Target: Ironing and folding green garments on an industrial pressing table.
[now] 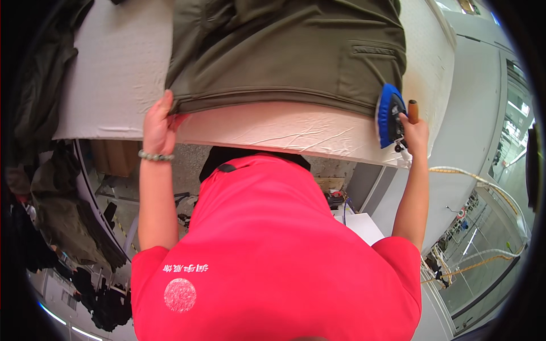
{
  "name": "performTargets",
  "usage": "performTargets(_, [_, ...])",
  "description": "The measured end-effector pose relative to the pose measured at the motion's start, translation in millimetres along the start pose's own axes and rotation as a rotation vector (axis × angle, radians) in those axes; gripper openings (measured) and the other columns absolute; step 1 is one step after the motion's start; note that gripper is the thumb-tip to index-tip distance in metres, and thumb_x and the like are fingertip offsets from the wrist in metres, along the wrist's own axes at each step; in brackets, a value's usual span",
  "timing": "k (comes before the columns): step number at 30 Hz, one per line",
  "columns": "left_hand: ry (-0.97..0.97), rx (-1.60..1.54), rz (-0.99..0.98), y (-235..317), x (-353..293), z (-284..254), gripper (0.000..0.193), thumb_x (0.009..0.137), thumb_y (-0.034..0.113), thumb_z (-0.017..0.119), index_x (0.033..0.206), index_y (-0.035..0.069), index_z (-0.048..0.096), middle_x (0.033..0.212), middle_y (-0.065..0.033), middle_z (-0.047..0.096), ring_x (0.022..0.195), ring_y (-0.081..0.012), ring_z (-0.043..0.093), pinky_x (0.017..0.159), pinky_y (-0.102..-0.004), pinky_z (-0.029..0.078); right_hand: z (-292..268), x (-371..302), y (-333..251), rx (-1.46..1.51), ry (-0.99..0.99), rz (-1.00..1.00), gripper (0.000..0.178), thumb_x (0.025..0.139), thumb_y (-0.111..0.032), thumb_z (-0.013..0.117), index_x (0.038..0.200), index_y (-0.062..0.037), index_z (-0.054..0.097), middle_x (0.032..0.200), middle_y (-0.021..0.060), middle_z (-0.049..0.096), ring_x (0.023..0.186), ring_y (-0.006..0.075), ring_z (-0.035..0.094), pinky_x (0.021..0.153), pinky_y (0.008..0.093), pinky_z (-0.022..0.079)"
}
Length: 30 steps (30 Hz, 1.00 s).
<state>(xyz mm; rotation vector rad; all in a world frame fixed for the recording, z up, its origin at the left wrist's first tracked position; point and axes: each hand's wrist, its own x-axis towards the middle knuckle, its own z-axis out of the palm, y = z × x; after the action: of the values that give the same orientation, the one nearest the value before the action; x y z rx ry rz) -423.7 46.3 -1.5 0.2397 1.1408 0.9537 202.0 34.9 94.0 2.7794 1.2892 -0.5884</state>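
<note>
An olive-green garment (273,57) lies spread over a padded white ironing table (244,125); its hem runs along the near side, and a slit pocket shows at right. My left hand (159,125), with a beaded bracelet at the wrist, pinches the hem's left end. In my right hand (416,134) is a steam iron (389,116) with a blue body and a brown handle. The iron stands at the hem's right end, touching or just beside the cloth. Whether its sole rests flat cannot be made out.
A pale hose and cord (483,181) loop away to the right of the iron. Dark garments (42,96) hang at the left. Under the table sits a brown carton (116,157). A grey panel (472,96) rises beyond the table's right edge.
</note>
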Motion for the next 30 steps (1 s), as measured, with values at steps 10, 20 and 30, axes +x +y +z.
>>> performTargets(10, [0.181,0.096,0.127,4.9,-8.0,16.2,0.037,0.104,0.037,0.059,0.125,0.006,0.064,0.120,-0.0062,0.072,0.105,-0.0184,0.069,0.086,-0.0349,0.057,-10.0,68.7,110.4,-0.306,0.646,-0.194,0.042,0.088,-0.038,0.077,0.114,-0.0068,0.068,0.110,0.0155,0.069,0.104,0.0322,0.066,0.091,0.0456,0.052])
performTargets(20, [0.384,0.198,0.223,-8.2,6.2,34.4,0.040,0.102,0.041,0.061,0.121,0.006,0.064,0.115,-0.0082,0.072,0.101,-0.0224,0.070,0.086,-0.0400,0.060,71.2,20.7,62.4,0.503,0.226,0.117,0.044,0.095,-0.050,0.067,0.100,-0.0062,0.067,0.076,0.0050,0.065,0.071,0.0215,0.066,0.063,0.0354,0.051])
performTargets(30, [0.349,-0.198,0.284,-17.8,13.4,29.4,0.040,0.104,0.038,0.057,0.122,0.004,0.063,0.116,-0.0124,0.071,0.103,-0.0279,0.070,0.090,-0.0442,0.061,69.2,26.7,64.2,0.901,-0.154,0.095,0.043,0.101,-0.049,0.061,0.082,-0.0104,0.066,0.060,-0.0032,0.054,0.046,0.0058,0.047,0.042,0.0228,0.034])
